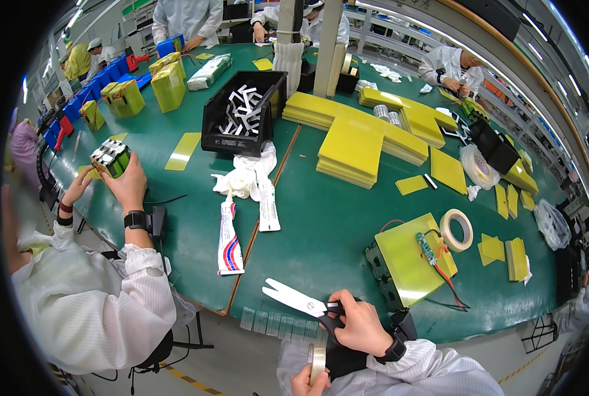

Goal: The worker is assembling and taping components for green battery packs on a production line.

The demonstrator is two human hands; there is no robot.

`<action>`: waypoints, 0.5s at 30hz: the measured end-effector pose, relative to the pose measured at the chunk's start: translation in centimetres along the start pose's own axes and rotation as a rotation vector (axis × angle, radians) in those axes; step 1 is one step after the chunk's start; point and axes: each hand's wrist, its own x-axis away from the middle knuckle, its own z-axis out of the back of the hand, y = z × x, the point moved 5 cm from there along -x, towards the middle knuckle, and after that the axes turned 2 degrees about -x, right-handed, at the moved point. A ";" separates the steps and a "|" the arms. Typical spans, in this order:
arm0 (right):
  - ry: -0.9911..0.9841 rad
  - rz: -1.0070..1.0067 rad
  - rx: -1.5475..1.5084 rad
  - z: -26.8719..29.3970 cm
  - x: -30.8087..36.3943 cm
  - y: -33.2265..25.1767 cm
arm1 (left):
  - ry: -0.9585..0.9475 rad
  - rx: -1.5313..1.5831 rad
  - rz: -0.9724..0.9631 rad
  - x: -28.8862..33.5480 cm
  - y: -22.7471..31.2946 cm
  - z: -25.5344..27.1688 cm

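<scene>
My right hand [363,328] grips black-handled scissors [295,298], their pale blades parted and pointing left above the table's near edge. Below it, at the lower edge, my left hand [309,383] holds a narrow roll of clear tape [317,362]. Several short strips of clear tape [278,323] hang in a row off the table edge, just under the blades. To the right of my right hand stands a battery pack [406,264] covered by a yellow sheet, with a small green circuit board [426,248] and red and black wires on top.
A masking tape roll [445,239] lies beside the pack. Left are two glue tubes [228,241], a white cloth [245,173] and a black bin [231,142] of white pieces. Yellow sheets [350,145] are stacked behind. A co-worker [96,310] at left handles battery cells [111,157].
</scene>
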 end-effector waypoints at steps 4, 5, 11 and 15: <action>-0.058 -0.034 0.023 0.0 0.0 -0.2 | 0.001 0.018 0.025 0.0 -0.5 0.2; -0.033 -0.010 0.024 0.0 0.0 -0.1 | 0.000 0.022 0.029 0.0 -0.5 0.2; 0.019 0.057 0.062 -0.1 0.3 -0.3 | -0.003 0.004 0.024 0.0 -0.9 0.3; 0.170 0.006 0.092 0.9 0.7 -0.5 | -0.007 -0.034 0.044 -0.2 -0.5 0.2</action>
